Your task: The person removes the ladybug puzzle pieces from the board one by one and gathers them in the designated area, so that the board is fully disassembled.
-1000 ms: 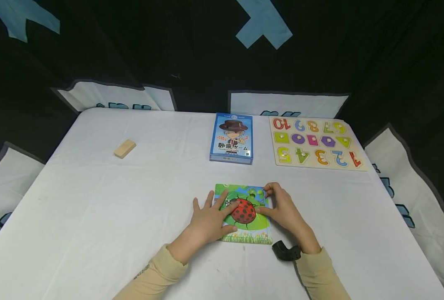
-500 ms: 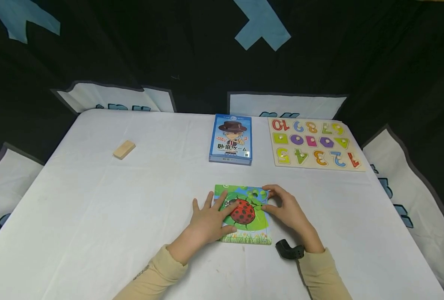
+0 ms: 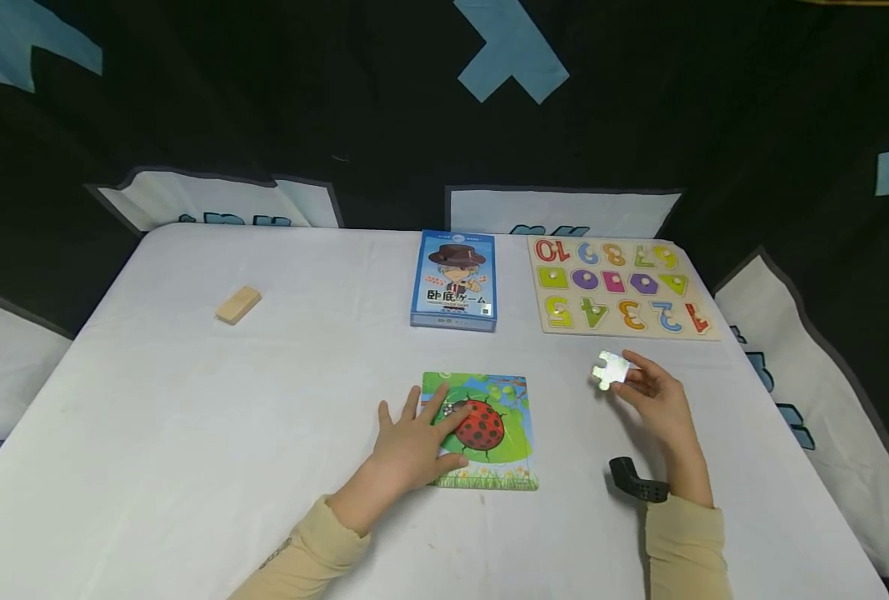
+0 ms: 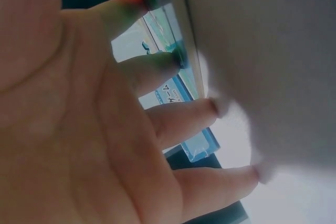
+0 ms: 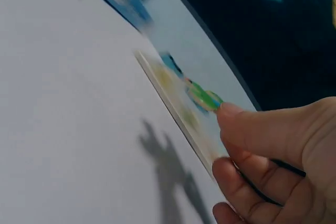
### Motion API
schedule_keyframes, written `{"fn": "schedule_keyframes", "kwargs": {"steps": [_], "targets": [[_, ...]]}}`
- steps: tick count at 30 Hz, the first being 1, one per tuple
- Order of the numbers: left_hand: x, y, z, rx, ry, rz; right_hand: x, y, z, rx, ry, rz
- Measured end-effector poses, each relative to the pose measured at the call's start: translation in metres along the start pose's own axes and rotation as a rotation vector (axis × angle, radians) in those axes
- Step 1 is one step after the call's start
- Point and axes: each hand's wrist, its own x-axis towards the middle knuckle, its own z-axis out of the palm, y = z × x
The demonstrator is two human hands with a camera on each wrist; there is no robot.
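Observation:
A square ladybug jigsaw puzzle (image 3: 500, 477) lies on the white table in the head view. My left hand (image 3: 408, 452) rests on its left side, fingers spread and straight. In the left wrist view, fingertips (image 4: 206, 109) reach along the puzzle's edge. To the right of the puzzle, my right hand (image 3: 661, 408) pinches a jigsaw piece (image 3: 611, 371) between thumb and fingers, above the table. The piece looks pale and shiny in the head view. From the right wrist, the same jigsaw piece (image 5: 206, 97) shows green.
A blue card game box (image 3: 455, 283) stands behind the puzzle. To its right lies a wooden number-and-shape board (image 3: 624, 287). A small wooden block (image 3: 238, 305) sits at the far left. Dark cloth (image 3: 384, 100) hangs beyond the table's back edge.
My right hand has left the puzzle's upper right corner and moved right, carrying a jigsaw piece off it. The left hand stays on the puzzle. The head view has shifted slightly.

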Motion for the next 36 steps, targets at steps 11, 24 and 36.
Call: {"fn": "schedule_keyframes", "kwargs": {"steps": [11, 24, 36], "targets": [[0.001, -0.002, 0.002, 0.004, 0.007, 0.002, -0.005, 0.022, -0.032, -0.279, 0.062, 0.201], [0.001, -0.001, 0.003, -0.004, -0.005, 0.002, -0.01, -0.026, 0.041, -0.405, 0.032, -0.197], [0.0, -0.001, 0.001, 0.009, 0.001, -0.002, -0.034, -0.047, 0.11, -0.37, -0.214, -0.401]]}}
